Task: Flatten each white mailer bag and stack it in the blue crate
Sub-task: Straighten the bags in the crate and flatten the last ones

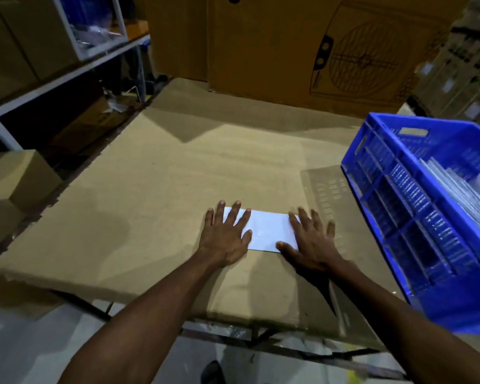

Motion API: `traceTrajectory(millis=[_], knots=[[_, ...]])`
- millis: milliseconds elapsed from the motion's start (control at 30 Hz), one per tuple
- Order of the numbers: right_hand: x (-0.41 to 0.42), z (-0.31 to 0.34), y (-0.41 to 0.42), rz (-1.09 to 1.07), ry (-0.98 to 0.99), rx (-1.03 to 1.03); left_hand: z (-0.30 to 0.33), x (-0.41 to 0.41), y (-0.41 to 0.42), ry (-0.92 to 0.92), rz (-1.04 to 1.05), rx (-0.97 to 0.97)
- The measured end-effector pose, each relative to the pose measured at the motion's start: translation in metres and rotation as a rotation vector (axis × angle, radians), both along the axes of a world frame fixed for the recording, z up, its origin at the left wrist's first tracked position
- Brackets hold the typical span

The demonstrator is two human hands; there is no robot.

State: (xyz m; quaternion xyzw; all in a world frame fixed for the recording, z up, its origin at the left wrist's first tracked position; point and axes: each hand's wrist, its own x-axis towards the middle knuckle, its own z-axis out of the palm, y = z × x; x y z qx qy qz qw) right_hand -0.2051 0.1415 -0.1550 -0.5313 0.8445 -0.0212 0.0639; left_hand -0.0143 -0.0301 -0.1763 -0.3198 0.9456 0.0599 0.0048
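My left hand [225, 236] and right hand [311, 242] lie flat, fingers spread, pressing the ends of a white mailer bag [266, 231] near the cardboard tabletop's [150, 189] front edge. Flattening looks underway; next I'd lift it into the blue crate [416, 195] at the right edge.

Before you a work surface covered in brown cardboard sheet [178, 167], behind it a tall carton [302, 45] printed with a fan outline, to your left a white-framed shelf [67, 79] — brown boxes [17, 184] stacked beside and below it.
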Motion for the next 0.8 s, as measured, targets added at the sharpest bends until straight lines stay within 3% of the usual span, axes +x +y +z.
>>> traceTrajectory(millis=[100, 167, 367, 433, 533, 667, 800], knots=[[0.016, -0.003, 0.004, 0.238, 0.028, -0.197, 0.003, -0.002, -0.011, -0.036, -0.065, 0.016], [0.022, -0.003, 0.003, 0.242, -0.028, -0.311, 0.009, 0.0, -0.013, -0.036, -0.084, 0.037], [0.02, 0.005, -0.004, 0.318, 0.124, -0.46, 0.007, 0.014, 0.0, 0.107, -0.281, -0.071], [0.017, 0.016, -0.007, 0.286, 0.04, -0.482, 0.007, 0.012, -0.003, 0.091, -0.203, -0.092], [0.029, 0.036, 0.001, 0.363, 0.091, -0.441, 0.01, 0.007, -0.003, 0.066, -0.106, -0.054], [0.048, 0.032, 0.008, 0.679, 0.316, -0.255, 0.014, 0.005, -0.003, 0.213, -0.078, 0.064], [0.036, 0.036, -0.011, 0.656, 0.384, -0.089, 0.011, 0.007, -0.007, 0.401, -0.081, 0.196]])
